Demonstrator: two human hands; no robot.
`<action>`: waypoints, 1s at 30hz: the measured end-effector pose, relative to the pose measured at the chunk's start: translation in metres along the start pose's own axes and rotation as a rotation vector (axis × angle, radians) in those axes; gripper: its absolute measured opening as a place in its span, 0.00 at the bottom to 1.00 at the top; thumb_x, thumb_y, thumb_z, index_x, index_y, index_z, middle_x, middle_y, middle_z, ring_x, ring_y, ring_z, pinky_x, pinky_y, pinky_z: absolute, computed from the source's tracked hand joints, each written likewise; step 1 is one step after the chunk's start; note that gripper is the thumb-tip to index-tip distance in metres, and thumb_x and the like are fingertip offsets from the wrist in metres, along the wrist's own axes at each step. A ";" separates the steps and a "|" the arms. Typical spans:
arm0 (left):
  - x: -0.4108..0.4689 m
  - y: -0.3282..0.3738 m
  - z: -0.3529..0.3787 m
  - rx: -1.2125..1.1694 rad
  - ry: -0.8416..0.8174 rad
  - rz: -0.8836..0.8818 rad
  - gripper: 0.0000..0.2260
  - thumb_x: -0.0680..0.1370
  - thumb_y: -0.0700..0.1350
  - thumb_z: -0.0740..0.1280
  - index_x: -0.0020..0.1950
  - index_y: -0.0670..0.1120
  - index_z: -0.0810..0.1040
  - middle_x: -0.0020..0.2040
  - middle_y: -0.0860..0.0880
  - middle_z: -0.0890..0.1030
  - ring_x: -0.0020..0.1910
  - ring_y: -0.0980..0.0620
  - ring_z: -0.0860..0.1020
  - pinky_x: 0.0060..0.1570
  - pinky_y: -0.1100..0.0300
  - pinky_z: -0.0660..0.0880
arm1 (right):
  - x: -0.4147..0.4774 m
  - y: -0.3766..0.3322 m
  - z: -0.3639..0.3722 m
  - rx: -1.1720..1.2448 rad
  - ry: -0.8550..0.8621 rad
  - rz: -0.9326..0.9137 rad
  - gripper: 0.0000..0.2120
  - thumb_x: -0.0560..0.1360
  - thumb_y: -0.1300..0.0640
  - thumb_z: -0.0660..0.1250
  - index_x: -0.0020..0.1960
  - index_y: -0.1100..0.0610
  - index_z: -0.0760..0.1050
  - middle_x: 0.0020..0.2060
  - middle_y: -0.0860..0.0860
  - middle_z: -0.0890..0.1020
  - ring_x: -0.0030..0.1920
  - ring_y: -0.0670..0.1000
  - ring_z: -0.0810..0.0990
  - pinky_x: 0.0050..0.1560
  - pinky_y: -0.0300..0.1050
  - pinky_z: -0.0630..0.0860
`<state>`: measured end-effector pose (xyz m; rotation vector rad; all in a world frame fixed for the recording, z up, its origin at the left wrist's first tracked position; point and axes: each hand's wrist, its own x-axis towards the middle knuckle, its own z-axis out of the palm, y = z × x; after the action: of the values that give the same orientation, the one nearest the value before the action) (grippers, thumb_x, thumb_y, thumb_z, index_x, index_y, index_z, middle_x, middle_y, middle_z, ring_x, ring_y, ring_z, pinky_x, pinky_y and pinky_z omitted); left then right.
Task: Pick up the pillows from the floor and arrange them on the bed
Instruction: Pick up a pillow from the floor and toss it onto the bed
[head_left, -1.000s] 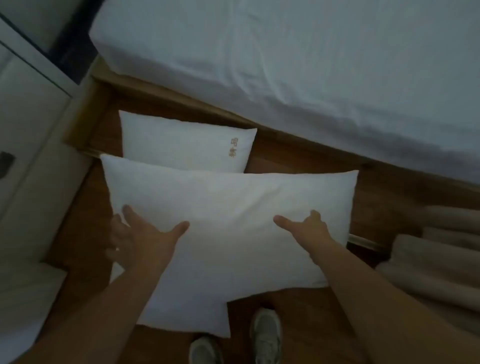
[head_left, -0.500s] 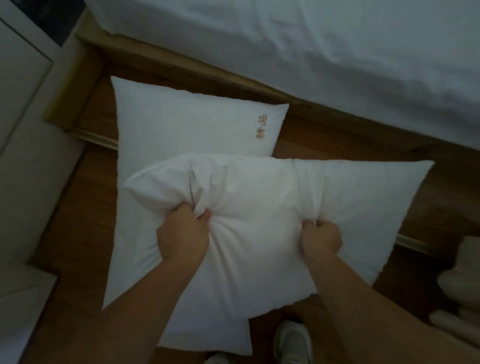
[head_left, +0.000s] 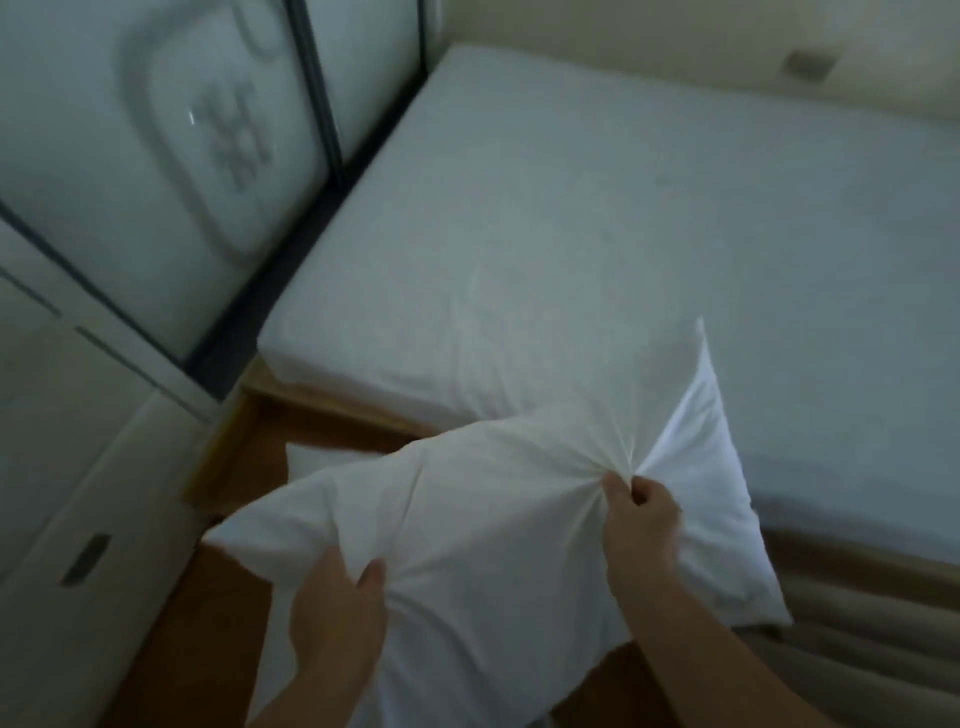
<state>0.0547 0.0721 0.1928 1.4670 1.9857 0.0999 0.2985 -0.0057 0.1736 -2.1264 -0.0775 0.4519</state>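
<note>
Both hands are clenched in the cover of a white pillow (head_left: 493, 545), which hangs in the air over the wooden floor (head_left: 208, 613) at the near edge of the bed (head_left: 597, 234). The left hand (head_left: 337, 618) bunches the fabric low on the pillow's near-left part, thumb on top, creases fanning out from the pinch. The right hand (head_left: 641, 525) grips a tight gather further right and higher, so the pillow sits tilted, its far-right corner raised and overlapping the mattress edge in this view (whether it touches the sheet cannot be told).

A second pillow (head_left: 311, 460) lies on the floor behind the held one; only a small white corner of it shows at the left, near the bed's wooden frame (head_left: 332, 402). The held pillow hides the rest.

The bed itself is covered with a plain white sheet and runs from the near middle to the far right, its top bare. To the left stands a wardrobe (head_left: 130, 156) with glossy patterned sliding doors and dark frames, close along the bed's left side. Nearer on the left is a pale cabinet (head_left: 67, 493) with a dark recessed handle. At the near right, below the pillow, lie beige rolled folds of fabric (head_left: 857, 639), just beside the bed frame. The picture is dim and slightly blurred.
</note>
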 end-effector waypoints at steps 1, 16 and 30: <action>-0.004 0.034 -0.011 -0.041 0.005 0.010 0.18 0.78 0.49 0.65 0.62 0.40 0.72 0.59 0.38 0.77 0.58 0.37 0.75 0.59 0.46 0.71 | 0.019 -0.039 -0.008 0.029 0.012 -0.053 0.10 0.73 0.51 0.68 0.45 0.58 0.79 0.36 0.55 0.82 0.41 0.59 0.79 0.46 0.57 0.78; 0.002 0.398 -0.046 -0.827 -0.470 0.366 0.20 0.80 0.48 0.62 0.71 0.43 0.66 0.68 0.44 0.73 0.63 0.47 0.74 0.66 0.46 0.70 | 0.220 -0.306 -0.044 -0.116 -0.114 -0.435 0.19 0.75 0.56 0.65 0.65 0.57 0.73 0.56 0.56 0.82 0.59 0.58 0.78 0.62 0.54 0.73; 0.023 0.389 -0.038 -0.788 -0.476 0.319 0.17 0.80 0.49 0.61 0.68 0.46 0.69 0.60 0.47 0.77 0.57 0.49 0.77 0.57 0.49 0.76 | 0.208 -0.277 0.005 -0.094 -0.322 -0.332 0.18 0.76 0.53 0.66 0.65 0.58 0.73 0.51 0.55 0.82 0.52 0.56 0.80 0.57 0.57 0.76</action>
<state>0.3515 0.2474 0.3782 1.1169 1.1151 0.5479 0.5228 0.2018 0.3370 -2.0613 -0.6359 0.5953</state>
